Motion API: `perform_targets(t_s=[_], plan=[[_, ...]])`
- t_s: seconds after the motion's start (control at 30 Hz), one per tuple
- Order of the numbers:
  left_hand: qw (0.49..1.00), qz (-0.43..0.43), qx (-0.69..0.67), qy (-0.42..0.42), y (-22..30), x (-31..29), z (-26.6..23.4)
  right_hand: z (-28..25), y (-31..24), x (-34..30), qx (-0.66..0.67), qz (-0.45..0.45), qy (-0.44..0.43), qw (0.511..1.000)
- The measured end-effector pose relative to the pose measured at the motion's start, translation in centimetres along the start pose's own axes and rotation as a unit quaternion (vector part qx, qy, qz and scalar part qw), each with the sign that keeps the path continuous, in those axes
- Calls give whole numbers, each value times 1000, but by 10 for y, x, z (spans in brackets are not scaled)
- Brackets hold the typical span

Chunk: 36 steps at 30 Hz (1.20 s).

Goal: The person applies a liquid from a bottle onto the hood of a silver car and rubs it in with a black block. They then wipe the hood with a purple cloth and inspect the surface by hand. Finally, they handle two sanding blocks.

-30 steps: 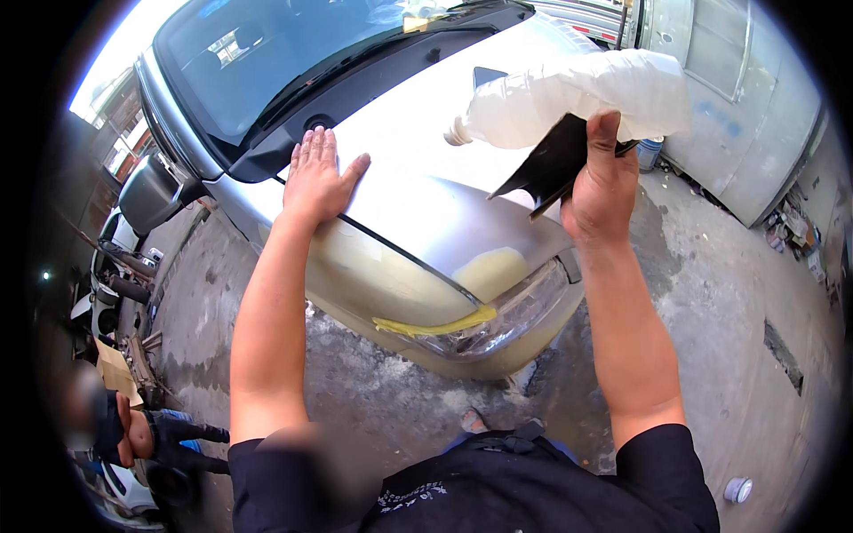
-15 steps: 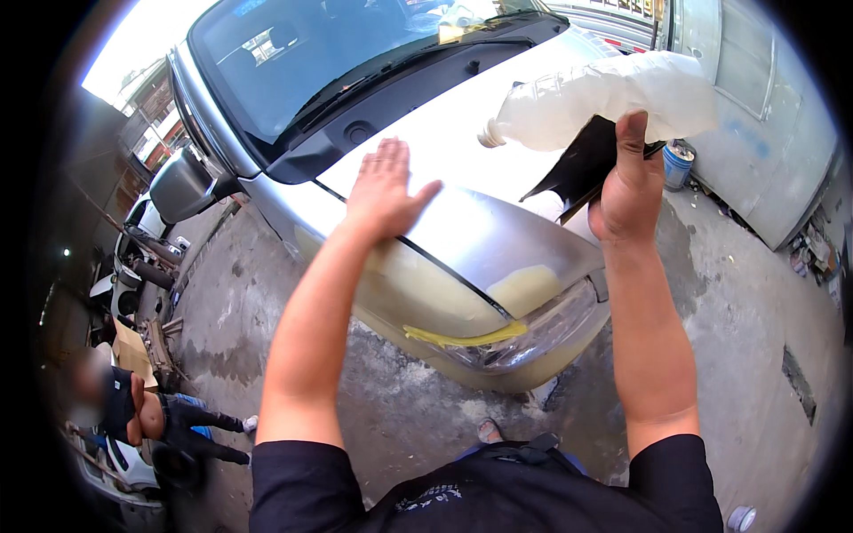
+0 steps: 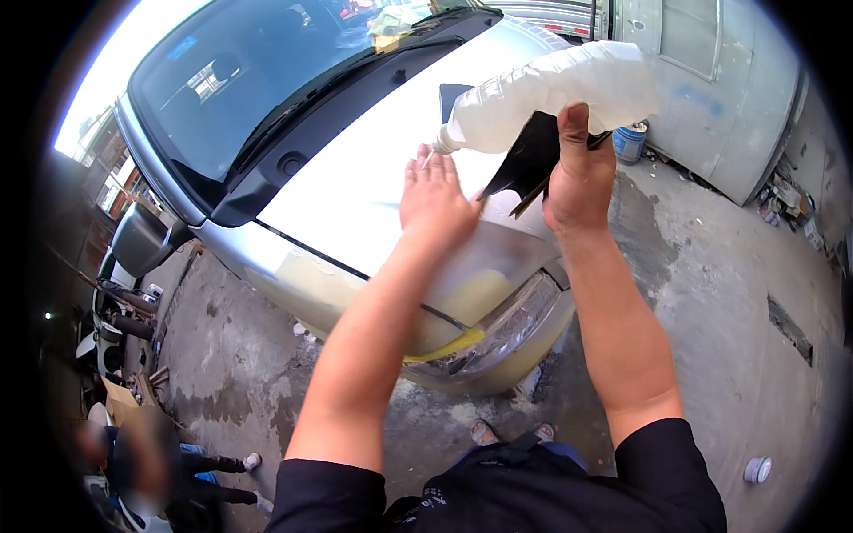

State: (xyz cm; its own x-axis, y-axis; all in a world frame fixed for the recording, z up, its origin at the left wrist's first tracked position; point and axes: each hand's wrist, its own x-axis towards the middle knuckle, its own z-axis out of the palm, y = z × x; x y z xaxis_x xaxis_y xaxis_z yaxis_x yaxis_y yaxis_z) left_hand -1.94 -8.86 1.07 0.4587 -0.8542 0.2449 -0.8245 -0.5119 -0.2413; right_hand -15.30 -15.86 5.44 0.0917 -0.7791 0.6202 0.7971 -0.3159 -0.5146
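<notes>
My right hand (image 3: 582,182) grips a cloudy, crumpled plastic bottle (image 3: 542,93) and a stiff black folded sheet (image 3: 524,164), perhaps sandpaper, below it. The bottle is tilted, its mouth lowest and pointing left, and a thin trickle of liquid seems to run from it. Right under that mouth, my left hand (image 3: 437,200) lies palm down over the car's silver hood (image 3: 355,178), fingers stretched out; its palm is hidden. A pale filler patch (image 3: 480,298) shows near the hood's front corner, above the headlight (image 3: 511,324) covered in clear film.
The windshield (image 3: 267,89) and side mirror (image 3: 147,240) are at the left. Another person (image 3: 147,453) stands at the lower left, partly blurred. A blue bucket (image 3: 629,144) stands by the grey metal door (image 3: 711,98), and a small white can (image 3: 757,470) sits on the concrete floor.
My left hand has slid right across the hood, from near its side seam to beneath the bottle mouth. The view has shifted; my right hand still holds the bottle and sheet.
</notes>
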Motion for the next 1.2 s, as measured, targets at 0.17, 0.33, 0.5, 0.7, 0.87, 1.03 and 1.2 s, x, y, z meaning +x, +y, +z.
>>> perform_targets(t_s=[0.17,0.33,0.5,0.7,0.87,1.03,1.2], plan=[[985,167,-31,-35,47,-21,7,-16,-7,-2,40,25,-22,999],[999,-20,42,13,-64,-18,-6,-34,-23,0,19,19,32,999],[988,-143,59,21,-90,-7,-6,-63,-33,-1,-12,10,5,1000],[994,102,32,-8,108,-9,15,-106,-40,-5,-69,13,39,997],[958,242,139,60,164,-3,82,-127,-60,-23,-67,30,39,997],[928,307,197,79,172,-2,87,-144,-65,-27,-74,19,63,995],[979,179,96,28,96,-14,25,-139,-59,-19,-45,18,63,997]])
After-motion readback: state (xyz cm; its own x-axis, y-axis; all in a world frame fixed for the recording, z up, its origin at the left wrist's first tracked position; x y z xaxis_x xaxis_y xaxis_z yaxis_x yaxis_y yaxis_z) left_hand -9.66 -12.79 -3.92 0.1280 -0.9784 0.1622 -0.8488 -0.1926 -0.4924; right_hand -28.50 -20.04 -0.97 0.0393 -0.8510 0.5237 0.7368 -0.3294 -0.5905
